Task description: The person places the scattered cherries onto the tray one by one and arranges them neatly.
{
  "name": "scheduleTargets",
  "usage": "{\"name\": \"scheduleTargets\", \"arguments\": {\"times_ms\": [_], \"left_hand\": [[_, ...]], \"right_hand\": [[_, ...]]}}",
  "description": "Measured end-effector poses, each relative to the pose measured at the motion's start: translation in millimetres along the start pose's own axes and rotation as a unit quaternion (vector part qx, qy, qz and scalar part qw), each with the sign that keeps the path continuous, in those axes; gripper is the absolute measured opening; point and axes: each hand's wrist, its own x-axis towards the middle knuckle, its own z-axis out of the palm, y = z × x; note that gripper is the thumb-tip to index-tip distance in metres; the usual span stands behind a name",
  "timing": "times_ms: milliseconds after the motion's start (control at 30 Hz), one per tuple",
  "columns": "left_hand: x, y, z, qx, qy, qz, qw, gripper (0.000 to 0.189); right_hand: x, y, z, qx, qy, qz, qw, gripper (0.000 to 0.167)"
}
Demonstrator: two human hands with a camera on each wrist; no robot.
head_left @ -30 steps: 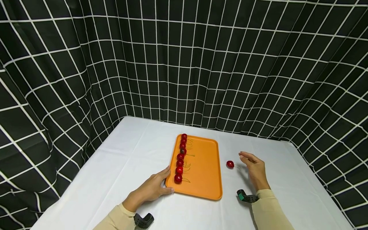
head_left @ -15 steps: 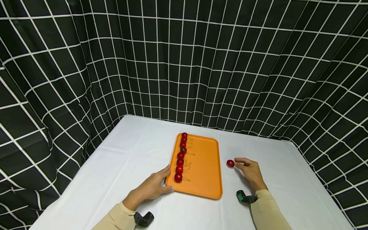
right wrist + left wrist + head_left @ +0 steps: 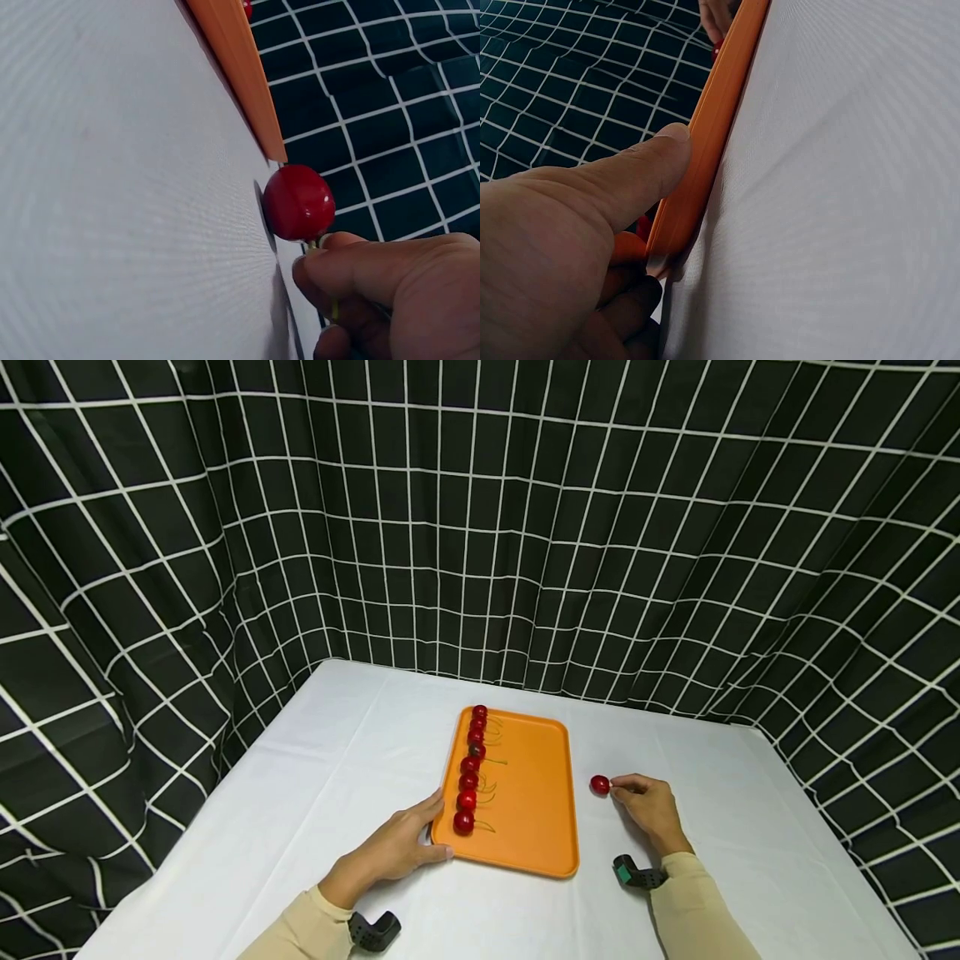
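An orange tray (image 3: 528,793) lies on the white-covered table. Along its left side runs a row of several red cherries (image 3: 464,822), stems pointing right. My left hand (image 3: 393,846) holds the tray's near left corner, fingers at the left edge and thumb on the front rim. In the left wrist view the thumb (image 3: 641,176) presses the rim while other fingers curl behind the corner. Right of the tray, a single cherry (image 3: 599,785) rests on the cloth. My right hand (image 3: 651,810) pinches its stem between thumb and fingertips, seen closely below the cherry (image 3: 298,202) in the right wrist view.
White cloth (image 3: 300,760) covers the table around the tray. Black curtains with a white grid (image 3: 480,527) hang behind and at both sides. A black wrist mount sits on each wrist, the left one (image 3: 375,932) and the right one (image 3: 637,872).
My right hand has come down and left to the loose cherry and now pinches its stem. The left hand stays at the tray corner. The cherry lies where it was.
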Motion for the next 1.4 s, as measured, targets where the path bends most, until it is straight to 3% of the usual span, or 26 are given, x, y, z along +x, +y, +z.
{"name": "scheduleTargets", "arguments": {"times_ms": [400,600,767,1067,1400], "left_hand": [[1.1,1.0,3.1,0.002,-0.006,0.000,1.0000,0.083],[1.4,1.2,1.4,0.004,-0.006,0.001,1.0000,0.083],[1.8,0.8,0.2,0.004,-0.003,-0.001,1.0000,0.083],[0.8,-0.2,0.8,0.001,-0.007,-0.006,1.0000,0.084],[0.8,-0.4,-0.6,0.001,-0.006,-0.007,1.0000,0.085]], "right_hand": [[1.4,-4.4,-23.9,0.049,-0.047,0.058,0.9960,0.023],[1.7,-19.2,-36.7,0.068,-0.055,0.058,0.9944,0.030],[2.7,-36.5,-43.2,0.116,-0.046,0.050,0.9909,0.035],[-5.6,-73.4,-46.9,0.181,-0.006,0.055,0.9820,0.028],[-20.5,-120.0,-50.4,0.217,0.017,0.008,0.9760,0.028]]}}
